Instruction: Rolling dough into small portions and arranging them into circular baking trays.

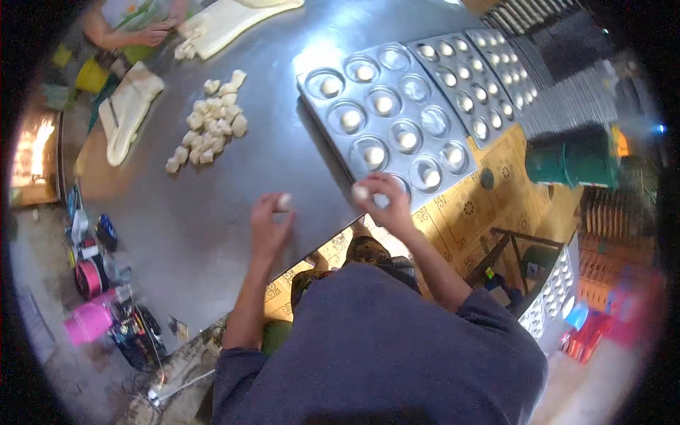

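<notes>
Over the metal table point(212, 241), my left hand point(269, 227) pinches a small white dough ball point(284, 202) in its fingertips. Another dough ball point(360, 192) sits in the fingers of my right hand point(388, 202), at the near corner of a large muffin tray point(338, 152). Most of that tray's round cups hold one dough ball each, such as the ball point(375, 156) close to my right hand; a few cups along the far right side show none. My right hand partly covers a near cup. Left of the tray lies a heap of cut dough pieces point(212, 120).
Dough slabs point(230, 28) point(133, 106) lie at the table's far and left sides. Across the table are a person's hands point(156, 33). Smaller filled trays point(460, 78) adjoin the large one. A green bin point(567, 164) and stacked metal trays stand right; a pink container point(88, 324) is left.
</notes>
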Action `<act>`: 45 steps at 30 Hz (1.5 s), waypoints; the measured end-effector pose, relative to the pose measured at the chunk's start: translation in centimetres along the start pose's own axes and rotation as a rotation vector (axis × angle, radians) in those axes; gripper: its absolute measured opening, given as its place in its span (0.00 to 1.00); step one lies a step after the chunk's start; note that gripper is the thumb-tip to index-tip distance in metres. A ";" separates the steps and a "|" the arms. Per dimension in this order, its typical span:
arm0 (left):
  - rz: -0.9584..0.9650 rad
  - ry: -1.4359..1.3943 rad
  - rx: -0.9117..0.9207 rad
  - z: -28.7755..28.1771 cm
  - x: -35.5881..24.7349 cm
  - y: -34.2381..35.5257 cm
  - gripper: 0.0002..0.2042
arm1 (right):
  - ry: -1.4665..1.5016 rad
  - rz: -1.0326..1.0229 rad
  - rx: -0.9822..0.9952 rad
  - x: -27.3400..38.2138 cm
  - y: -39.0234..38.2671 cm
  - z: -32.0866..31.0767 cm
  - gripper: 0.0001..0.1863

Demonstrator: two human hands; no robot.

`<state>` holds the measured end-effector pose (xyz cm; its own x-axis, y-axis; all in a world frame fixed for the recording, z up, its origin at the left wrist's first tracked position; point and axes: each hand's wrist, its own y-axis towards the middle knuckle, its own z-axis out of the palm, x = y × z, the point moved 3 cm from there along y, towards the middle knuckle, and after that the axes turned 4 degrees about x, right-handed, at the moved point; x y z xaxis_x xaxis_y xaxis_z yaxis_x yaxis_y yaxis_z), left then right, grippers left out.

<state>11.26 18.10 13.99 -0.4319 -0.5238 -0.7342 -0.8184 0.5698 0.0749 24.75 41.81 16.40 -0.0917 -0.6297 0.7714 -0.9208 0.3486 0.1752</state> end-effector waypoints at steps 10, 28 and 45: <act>0.591 0.168 0.333 16.3 -11.7 5.3 0.13 | -0.305 0.094 -0.484 -9.9 9.0 -12.4 0.15; -0.109 0.145 -0.204 -2.7 9.4 14.3 0.12 | 0.143 0.056 -0.200 -2.9 10.3 -6.5 0.06; -0.793 0.109 -0.837 -6.4 14.6 -14.3 0.15 | -0.485 -0.410 0.320 -2.3 16.5 24.3 0.11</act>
<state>14.21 -1.75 6.50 0.3179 -0.6212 -0.7163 -0.8516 -0.5192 0.0724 0.52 32.14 2.63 0.1965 -0.9305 0.3090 -0.9765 -0.1574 0.1472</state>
